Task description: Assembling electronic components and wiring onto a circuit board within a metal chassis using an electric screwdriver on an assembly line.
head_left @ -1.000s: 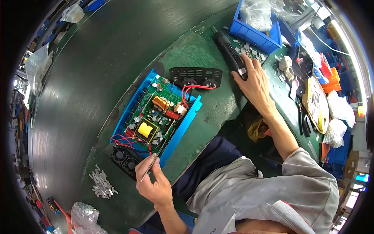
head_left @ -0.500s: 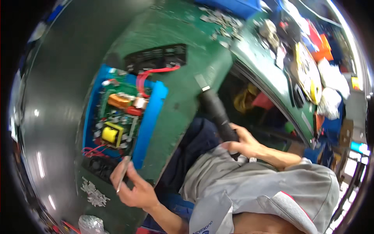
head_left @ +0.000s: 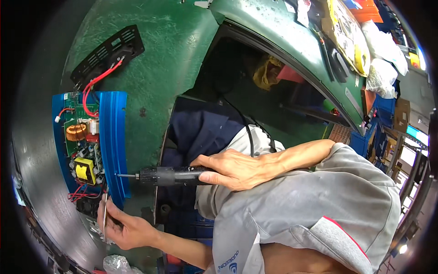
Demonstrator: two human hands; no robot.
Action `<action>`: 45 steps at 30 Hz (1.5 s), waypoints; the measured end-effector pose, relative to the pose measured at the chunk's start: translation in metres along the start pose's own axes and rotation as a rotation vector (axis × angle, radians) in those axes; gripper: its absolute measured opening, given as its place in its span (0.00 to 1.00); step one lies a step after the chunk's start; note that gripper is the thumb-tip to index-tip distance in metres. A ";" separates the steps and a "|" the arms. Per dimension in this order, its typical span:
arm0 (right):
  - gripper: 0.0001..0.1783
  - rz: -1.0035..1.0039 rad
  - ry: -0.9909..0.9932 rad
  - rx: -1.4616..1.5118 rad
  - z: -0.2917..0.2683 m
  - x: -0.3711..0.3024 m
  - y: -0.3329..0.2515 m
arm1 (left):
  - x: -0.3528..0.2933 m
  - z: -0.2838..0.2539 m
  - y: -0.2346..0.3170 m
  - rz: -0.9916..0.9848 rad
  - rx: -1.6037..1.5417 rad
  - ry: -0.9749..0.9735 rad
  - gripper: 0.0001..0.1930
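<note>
1. I have the blue housing (head_left: pixel 113 137) on the green worktable (head_left: pixel 150 123), at the far left of my view, with its open side showing a green circuit board (head_left: pixel 70 145).
2. On that board I make out a copper coil (head_left: pixel 76 132) and, nearer the hands, a yellow transformer (head_left: pixel 84 171).
3. A black power screwdriver (head_left: pixel 169 176) lies level across the table edge, its bit reaching the housing's right-hand wall; whether the tip presses there I can't tell.
4. My right hand (head_left: pixel 235 170) has its fingers closed round the screwdriver's rear end.
5. My left hand (head_left: pixel 127 229) is at the housing's near end, thumb and fingers pinched on a slim metal tool (head_left: pixel 105 219).
6. Just beside that hand is a dark fan unit (head_left: pixel 86 208), partly hidden.
7. Past the housing's far end, a black vented panel (head_left: pixel 109 55) lies askew, red wires (head_left: pixel 101 77) running from it to the board.
8. Nearest me on the left is a clear plastic bag (head_left: pixel 116 264).
</note>
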State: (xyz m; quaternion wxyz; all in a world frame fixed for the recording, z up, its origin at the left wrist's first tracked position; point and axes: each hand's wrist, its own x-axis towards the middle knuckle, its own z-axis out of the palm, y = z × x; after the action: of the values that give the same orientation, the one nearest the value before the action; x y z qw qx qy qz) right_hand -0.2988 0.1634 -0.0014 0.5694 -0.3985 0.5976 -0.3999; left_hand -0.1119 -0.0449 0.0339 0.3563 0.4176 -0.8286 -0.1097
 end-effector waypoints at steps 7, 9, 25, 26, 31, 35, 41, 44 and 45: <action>0.29 0.032 -0.038 0.073 -0.004 0.006 -0.012 | 0.001 -0.002 -0.002 -0.009 0.025 0.015 0.10; 0.29 0.062 -0.064 0.099 -0.008 0.008 -0.017 | 0.002 0.000 -0.001 -0.009 0.006 0.017 0.10; 0.33 0.118 -0.084 0.191 -0.006 0.003 -0.010 | 0.003 0.001 -0.001 0.057 -0.009 0.032 0.09; 0.33 0.114 -0.087 0.187 -0.005 0.004 -0.010 | 0.003 0.000 -0.001 0.040 0.008 0.020 0.09; 0.32 0.075 -0.065 0.197 -0.003 0.007 -0.007 | 0.001 -0.002 -0.006 0.040 0.057 0.003 0.09; 0.32 0.090 -0.086 0.206 -0.005 0.008 -0.008 | 0.001 -0.001 -0.004 0.040 0.064 0.012 0.09; 0.33 0.066 -0.054 0.201 -0.004 0.008 -0.007 | 0.001 -0.001 -0.005 0.031 0.051 0.005 0.09; 0.30 0.100 -0.039 0.197 -0.005 0.008 -0.012 | 0.001 -0.002 -0.006 0.025 0.048 0.005 0.09; 0.30 0.100 -0.043 0.197 -0.004 0.008 -0.011 | 0.001 -0.002 -0.006 0.012 0.024 0.012 0.09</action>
State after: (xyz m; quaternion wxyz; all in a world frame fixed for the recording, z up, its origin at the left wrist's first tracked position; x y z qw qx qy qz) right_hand -0.3027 0.1518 0.0062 0.6375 -0.3189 0.5623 -0.4192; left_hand -0.1069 -0.0490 0.0326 0.3567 0.4175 -0.8303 -0.0951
